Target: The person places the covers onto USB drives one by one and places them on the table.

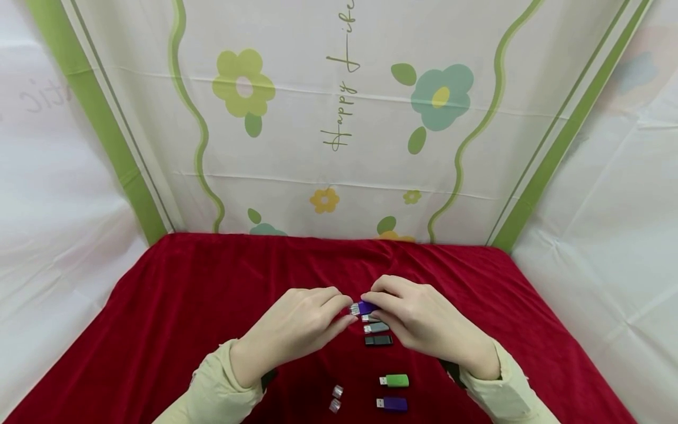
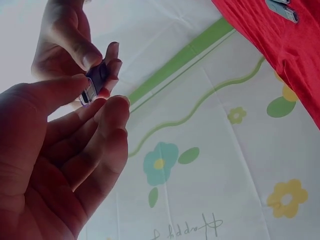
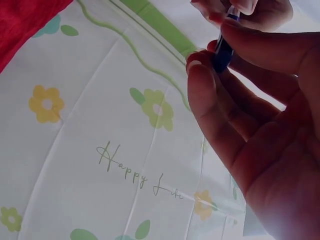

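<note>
In the head view, my right hand (image 1: 426, 318) pinches the body of a purple USB stick (image 1: 366, 307), held above the red cloth. Its metal plug points left, towards my left hand (image 1: 293, 323). Thumb and fingers of that left hand pinch a clear cap (image 1: 353, 309) at the plug end. From the left wrist view, the stick (image 2: 100, 75) shows its plug within the clear plastic, between both hands. The right wrist view shows the dark blue-purple body (image 3: 223, 54) between thumb and fingertips.
Below the hands on the red cloth (image 1: 175, 330) lie a grey USB stick (image 1: 377, 328), a black one (image 1: 379, 340), a green one (image 1: 397, 380) and another purple one (image 1: 394, 404). Two clear caps (image 1: 337, 391) lie left of these. A flowered curtain (image 1: 296, 147) stands behind.
</note>
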The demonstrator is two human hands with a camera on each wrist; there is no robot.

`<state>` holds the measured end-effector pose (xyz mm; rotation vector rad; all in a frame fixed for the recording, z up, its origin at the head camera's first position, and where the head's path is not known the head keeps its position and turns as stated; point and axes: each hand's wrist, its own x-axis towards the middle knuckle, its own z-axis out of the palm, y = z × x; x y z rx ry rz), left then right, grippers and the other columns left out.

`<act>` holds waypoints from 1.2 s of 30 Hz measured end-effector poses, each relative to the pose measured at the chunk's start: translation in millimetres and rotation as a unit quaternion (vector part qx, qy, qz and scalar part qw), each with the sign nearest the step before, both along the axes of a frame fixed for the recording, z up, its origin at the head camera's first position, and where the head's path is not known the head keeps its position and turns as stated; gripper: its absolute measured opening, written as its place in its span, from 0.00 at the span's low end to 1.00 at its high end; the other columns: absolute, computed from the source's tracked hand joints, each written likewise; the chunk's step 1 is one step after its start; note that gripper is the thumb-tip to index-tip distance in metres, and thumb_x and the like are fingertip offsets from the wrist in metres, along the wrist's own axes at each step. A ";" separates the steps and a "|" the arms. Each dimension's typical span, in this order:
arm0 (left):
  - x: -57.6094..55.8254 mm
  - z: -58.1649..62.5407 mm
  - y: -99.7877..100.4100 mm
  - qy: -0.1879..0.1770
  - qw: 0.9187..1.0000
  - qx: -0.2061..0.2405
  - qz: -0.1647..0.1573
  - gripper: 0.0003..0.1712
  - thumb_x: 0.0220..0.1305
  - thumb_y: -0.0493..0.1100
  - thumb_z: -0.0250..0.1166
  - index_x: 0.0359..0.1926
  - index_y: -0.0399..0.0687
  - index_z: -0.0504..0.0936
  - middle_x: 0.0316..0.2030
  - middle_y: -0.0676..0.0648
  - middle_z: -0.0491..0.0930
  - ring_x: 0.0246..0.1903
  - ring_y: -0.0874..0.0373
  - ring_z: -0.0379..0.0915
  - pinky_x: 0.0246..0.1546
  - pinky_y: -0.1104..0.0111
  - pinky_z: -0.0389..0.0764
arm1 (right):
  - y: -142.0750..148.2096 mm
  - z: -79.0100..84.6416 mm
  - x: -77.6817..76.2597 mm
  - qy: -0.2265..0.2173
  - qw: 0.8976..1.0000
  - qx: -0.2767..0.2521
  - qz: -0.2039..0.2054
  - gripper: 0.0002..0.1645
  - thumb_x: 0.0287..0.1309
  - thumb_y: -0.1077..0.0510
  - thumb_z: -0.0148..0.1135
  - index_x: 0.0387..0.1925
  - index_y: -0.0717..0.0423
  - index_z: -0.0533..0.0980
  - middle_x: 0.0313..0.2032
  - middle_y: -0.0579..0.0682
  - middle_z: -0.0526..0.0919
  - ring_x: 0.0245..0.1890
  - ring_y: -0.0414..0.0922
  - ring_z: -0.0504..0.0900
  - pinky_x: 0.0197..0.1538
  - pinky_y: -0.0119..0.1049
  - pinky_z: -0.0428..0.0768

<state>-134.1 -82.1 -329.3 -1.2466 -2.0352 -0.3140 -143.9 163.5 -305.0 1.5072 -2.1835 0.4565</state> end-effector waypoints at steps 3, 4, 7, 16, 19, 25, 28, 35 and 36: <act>0.7 0.8 -0.7 -0.006 1.000 -0.002 -0.002 0.11 0.60 0.42 0.72 0.39 0.42 0.82 0.29 0.53 0.78 0.23 0.65 0.72 0.24 0.77 0.75 | -0.9 -0.3 0.3 0.002 1.000 -0.004 0.005 0.17 0.53 0.69 0.69 0.46 0.60 0.82 0.41 0.46 0.77 0.35 0.37 0.77 0.39 0.25 0.78; 0.8 0.9 -0.9 -0.006 1.000 -0.002 -0.003 0.11 0.60 0.42 0.72 0.40 0.42 0.82 0.29 0.53 0.78 0.23 0.65 0.72 0.24 0.77 0.76 | -1.2 -0.4 0.3 0.002 1.000 -0.005 0.008 0.17 0.53 0.69 0.68 0.46 0.60 0.82 0.41 0.46 0.77 0.35 0.37 0.77 0.39 0.25 0.78; 0.8 1.5 -1.4 -0.011 1.000 -0.002 -0.006 0.11 0.61 0.41 0.71 0.40 0.41 0.81 0.30 0.53 0.77 0.23 0.65 0.72 0.24 0.77 0.76 | -1.8 -0.7 0.2 0.007 1.000 -0.007 0.014 0.15 0.57 0.68 0.66 0.47 0.61 0.81 0.41 0.47 0.77 0.35 0.37 0.76 0.39 0.25 0.78; 1.4 4.3 -1.1 -0.006 1.000 -0.007 -0.008 0.08 0.67 0.41 0.65 0.41 0.39 0.80 0.29 0.51 0.76 0.23 0.64 0.70 0.23 0.77 0.74 | -1.9 -1.9 0.3 0.018 1.000 -0.010 0.017 0.11 0.65 0.66 0.59 0.47 0.63 0.81 0.41 0.49 0.76 0.36 0.39 0.76 0.41 0.26 0.78; 1.9 5.0 -0.7 -0.010 1.000 -0.011 -0.006 0.08 0.70 0.41 0.63 0.41 0.39 0.79 0.30 0.51 0.76 0.24 0.64 0.70 0.23 0.76 0.75 | -2.5 -1.6 0.3 0.023 1.000 -0.010 0.017 0.12 0.62 0.68 0.61 0.47 0.63 0.80 0.41 0.49 0.76 0.36 0.39 0.75 0.41 0.26 0.77; 1.5 4.1 0.4 -0.007 1.000 -0.017 -0.006 0.10 0.72 0.42 0.60 0.42 0.37 0.79 0.31 0.50 0.76 0.25 0.63 0.71 0.25 0.76 0.76 | -3.5 -1.2 0.4 0.035 0.999 -0.008 0.015 0.14 0.55 0.72 0.64 0.45 0.63 0.80 0.40 0.49 0.75 0.36 0.40 0.74 0.41 0.26 0.77; 1.3 2.8 0.7 -0.006 1.000 -0.018 -0.006 0.10 0.71 0.42 0.61 0.42 0.37 0.79 0.30 0.50 0.75 0.25 0.63 0.71 0.24 0.76 0.75 | -3.4 -1.5 0.7 0.034 0.999 -0.006 0.014 0.13 0.56 0.71 0.63 0.44 0.63 0.80 0.40 0.49 0.75 0.36 0.40 0.74 0.40 0.25 0.77; 1.6 0.8 1.6 0.003 1.000 -0.024 -0.004 0.10 0.64 0.42 0.68 0.40 0.40 0.80 0.28 0.52 0.74 0.22 0.65 0.68 0.22 0.79 0.71 | -2.8 0.6 0.6 0.018 1.000 0.010 0.007 0.13 0.54 0.70 0.67 0.42 0.60 0.81 0.39 0.46 0.76 0.32 0.36 0.74 0.36 0.23 0.76; 1.3 0.6 1.6 0.002 1.000 -0.025 -0.003 0.10 0.63 0.42 0.69 0.39 0.40 0.80 0.27 0.52 0.74 0.21 0.65 0.68 0.21 0.80 0.71 | -2.9 0.8 0.4 0.014 1.000 0.012 0.007 0.13 0.53 0.70 0.68 0.41 0.59 0.81 0.38 0.45 0.76 0.31 0.36 0.74 0.35 0.23 0.75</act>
